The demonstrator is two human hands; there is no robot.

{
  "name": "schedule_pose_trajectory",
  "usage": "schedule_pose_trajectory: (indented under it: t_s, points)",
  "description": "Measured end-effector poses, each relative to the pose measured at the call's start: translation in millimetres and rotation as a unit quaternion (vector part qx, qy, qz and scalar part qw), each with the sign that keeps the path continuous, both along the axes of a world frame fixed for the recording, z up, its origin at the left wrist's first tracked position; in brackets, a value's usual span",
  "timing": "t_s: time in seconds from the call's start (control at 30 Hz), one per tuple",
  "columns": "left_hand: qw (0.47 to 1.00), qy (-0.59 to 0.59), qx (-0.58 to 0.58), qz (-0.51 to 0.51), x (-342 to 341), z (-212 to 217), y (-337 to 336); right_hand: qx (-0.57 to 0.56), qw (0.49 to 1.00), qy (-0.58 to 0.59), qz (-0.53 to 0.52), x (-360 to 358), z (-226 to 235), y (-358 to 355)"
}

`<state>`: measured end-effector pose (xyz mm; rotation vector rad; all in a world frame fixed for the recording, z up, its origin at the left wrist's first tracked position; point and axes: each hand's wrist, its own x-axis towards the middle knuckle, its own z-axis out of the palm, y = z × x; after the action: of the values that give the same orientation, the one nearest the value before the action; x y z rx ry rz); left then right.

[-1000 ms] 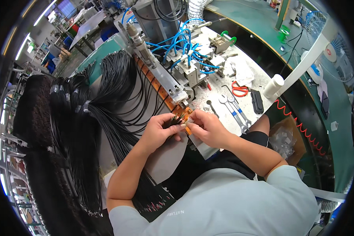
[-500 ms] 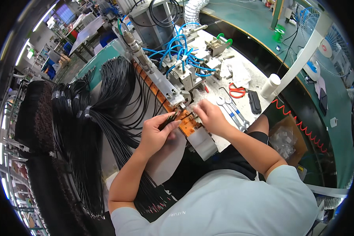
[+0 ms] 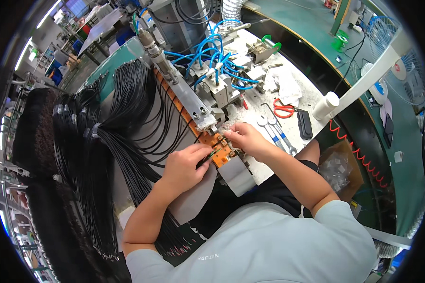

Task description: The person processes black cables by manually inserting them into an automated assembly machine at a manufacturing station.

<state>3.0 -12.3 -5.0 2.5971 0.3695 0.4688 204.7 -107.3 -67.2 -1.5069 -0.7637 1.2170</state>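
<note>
Currently left hand (image 3: 186,162) pinches a thin black cable (image 3: 211,155) end over the orange fixture strip (image 3: 218,144); right hand (image 3: 243,138) fingers closed at the strip's seat. Cable looks light, limp; best gripped near its tip.

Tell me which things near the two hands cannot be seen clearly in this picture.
- Head view: what the left hand pinches at the orange strip; too small, fingers cover it.
- Head view: what lies under the right hand; the hand hides it.
- Head view: lower ends of the black wires; the left forearm covers them.
</note>
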Motion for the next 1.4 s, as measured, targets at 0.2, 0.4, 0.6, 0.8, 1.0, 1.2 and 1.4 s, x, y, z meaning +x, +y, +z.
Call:
schedule_pose_trajectory:
  t_s: [0.2, 0.4, 0.6, 0.8, 1.0, 1.2, 1.4]
  points:
    - [1.0, -0.015, -0.02, -0.007, -1.0, -2.2, 1.1, 0.024, 0.998, 0.041, -0.037, -4.4, -7.7, -1.8]
    - [0.983, -0.064, -0.174, -0.003, -1.6, 1.4, 4.5, 0.127, 0.97, -0.152, -0.143, -26.4, 2.8, -32.4]
    - [0.902, 0.016, -0.428, 0.045, -2.6, 12.2, 6.9, 0.288, 0.887, -0.356, -0.053, -45.5, 32.0, -45.0]
    - [0.934, 0.016, -0.357, 0.021, 0.4, 9.3, 3.1, 0.275, 0.876, -0.396, -0.03, -45.5, 29.3, -43.4]
    - [0.935, 0.005, -0.353, 0.033, 0.3, 4.9, 2.7, 0.25, 0.901, -0.354, -0.021, -48.0, 35.3, -40.4]
    - [0.934, 0.013, -0.355, 0.026, 0.2, 11.9, 4.4, 0.249, 0.903, -0.349, -0.012, -47.1, 33.2, -39.7]
    - [0.915, 0.053, -0.397, 0.043, -1.9, 13.9, 4.4, 0.178, 0.946, -0.267, 0.037, -44.8, 41.5, -41.8]
